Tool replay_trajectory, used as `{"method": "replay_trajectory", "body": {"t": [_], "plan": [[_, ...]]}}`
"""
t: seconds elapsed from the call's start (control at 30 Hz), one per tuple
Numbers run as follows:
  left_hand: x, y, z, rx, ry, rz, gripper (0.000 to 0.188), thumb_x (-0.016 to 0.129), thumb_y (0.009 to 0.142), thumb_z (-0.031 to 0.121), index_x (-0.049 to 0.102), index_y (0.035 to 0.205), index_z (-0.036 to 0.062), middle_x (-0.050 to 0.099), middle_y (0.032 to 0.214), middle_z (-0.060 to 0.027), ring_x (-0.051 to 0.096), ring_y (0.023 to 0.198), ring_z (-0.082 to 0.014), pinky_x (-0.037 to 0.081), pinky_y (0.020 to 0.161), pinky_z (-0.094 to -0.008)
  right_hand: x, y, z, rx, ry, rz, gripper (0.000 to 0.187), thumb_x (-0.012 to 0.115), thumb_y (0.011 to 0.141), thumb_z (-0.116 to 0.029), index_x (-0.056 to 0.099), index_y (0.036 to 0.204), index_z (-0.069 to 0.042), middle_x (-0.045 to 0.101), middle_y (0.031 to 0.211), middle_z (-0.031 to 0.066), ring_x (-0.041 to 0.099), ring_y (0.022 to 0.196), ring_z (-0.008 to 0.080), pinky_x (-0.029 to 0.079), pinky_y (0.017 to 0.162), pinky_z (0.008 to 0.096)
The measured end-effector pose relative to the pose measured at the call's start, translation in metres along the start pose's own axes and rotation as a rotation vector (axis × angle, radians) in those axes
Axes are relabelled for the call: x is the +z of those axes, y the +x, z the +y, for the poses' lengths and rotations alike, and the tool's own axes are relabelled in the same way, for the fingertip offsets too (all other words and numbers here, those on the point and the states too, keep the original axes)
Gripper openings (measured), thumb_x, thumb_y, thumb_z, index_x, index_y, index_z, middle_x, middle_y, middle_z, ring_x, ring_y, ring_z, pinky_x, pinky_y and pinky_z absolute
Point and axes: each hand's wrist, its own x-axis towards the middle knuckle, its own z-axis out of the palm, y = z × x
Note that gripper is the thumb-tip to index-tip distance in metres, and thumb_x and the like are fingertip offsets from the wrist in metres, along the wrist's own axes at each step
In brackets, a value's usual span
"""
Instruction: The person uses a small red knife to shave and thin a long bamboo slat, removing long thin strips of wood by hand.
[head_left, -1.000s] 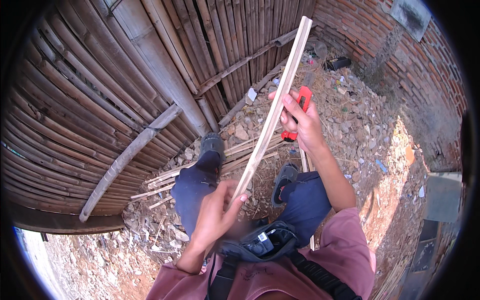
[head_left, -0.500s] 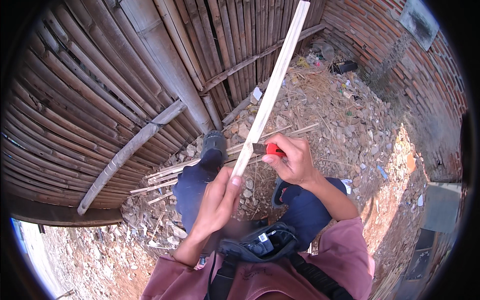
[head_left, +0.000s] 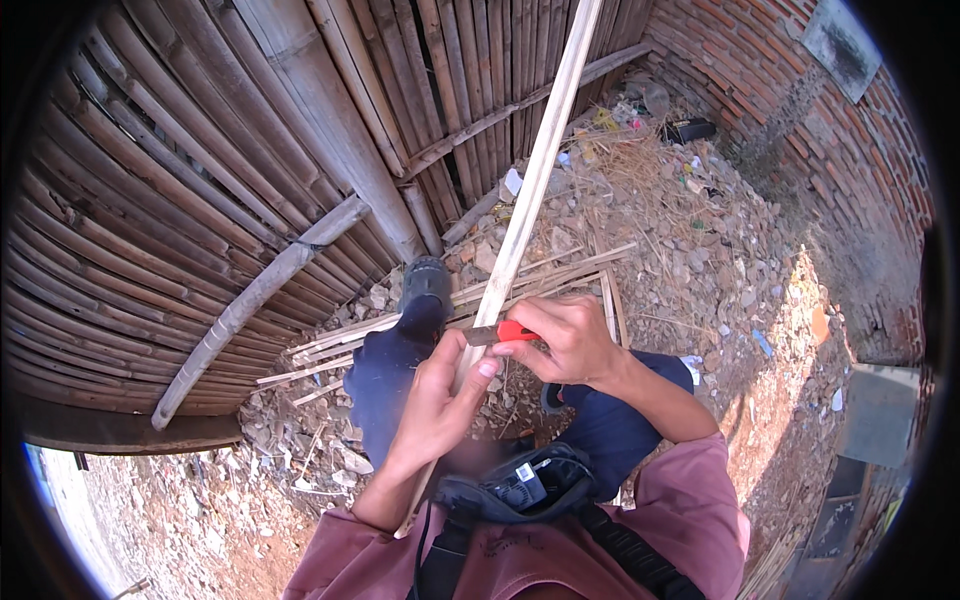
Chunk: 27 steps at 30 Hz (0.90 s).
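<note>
A long, pale wooden strip (head_left: pixel 530 190) runs aslant from the top of the picture down between my hands. My left hand (head_left: pixel 440 400) is closed round its lower part, thumb on top, and the strip's tail comes out beside my left forearm. My right hand (head_left: pixel 570 340) grips a red-handled cutter knife (head_left: pixel 517 331). Its short, wide blade (head_left: pixel 483 336) lies across the strip, right by my left thumb and fingertips. How deep the edge sits in the wood, I cannot tell.
Several pale strips (head_left: pixel 330 352) lie on stony, littered ground (head_left: pixel 700 270) past my feet. A bamboo slat wall (head_left: pixel 170 200) with thick poles rises on the left, a brick wall (head_left: pixel 800 130) on the right. An open black waist bag (head_left: pixel 520 485) hangs at my front.
The strip has shifted down through my left hand, so its tail now shows by my forearm. My right hand and the knife have come down and left, closer to my left thumb.
</note>
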Motion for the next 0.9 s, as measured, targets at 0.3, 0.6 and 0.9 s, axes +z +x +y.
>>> {"method": "replay_trajectory", "body": {"t": [0.3, 0.6, 0.9], "plan": [[0.000, -0.001, -0.006, 0.016, 0.093, 0.015, 0.022, 0.059, 0.112, 0.023, 0.058, 0.108, 0.0010, 0.059, 0.065, -0.0020, 0.054, 0.057, -0.0082, 0.042, 0.052, -0.0293, 0.001, -0.001, -0.002, 0.008, -0.047, -0.039, 0.036, 0.076, 0.096, -0.041, 0.064, 0.089, -0.008, 0.068, 0.073, 0.0088, 0.068, 0.057, 0.0281, 0.051, 0.050, 0.0399], [0.000, 0.000, -0.002, 0.069, 0.148, 0.045, 0.023, 0.057, 0.113, 0.022, 0.059, 0.102, 0.0012, 0.056, 0.066, -0.0008, 0.051, 0.058, -0.0087, 0.040, 0.053, -0.0301, -0.004, 0.006, 0.000, 0.006, -0.092, 0.037, 0.035, 0.074, 0.098, -0.039, 0.064, 0.086, -0.008, 0.067, 0.068, 0.0088, 0.068, 0.055, 0.0284, 0.050, 0.049, 0.0399], [-0.002, -0.012, -0.022, 0.049, 0.088, -0.008, 0.028, 0.053, 0.115, 0.026, 0.053, 0.096, 0.0061, 0.046, 0.065, 0.0078, 0.039, 0.053, -0.0013, 0.031, 0.048, -0.0227, -0.069, 0.012, 0.068, 0.417, -0.089, 0.443, 0.043, 0.059, 0.109, -0.036, 0.059, 0.084, -0.001, 0.050, 0.057, 0.0089, 0.045, 0.050, 0.0163, 0.035, 0.050, 0.0363]]}}
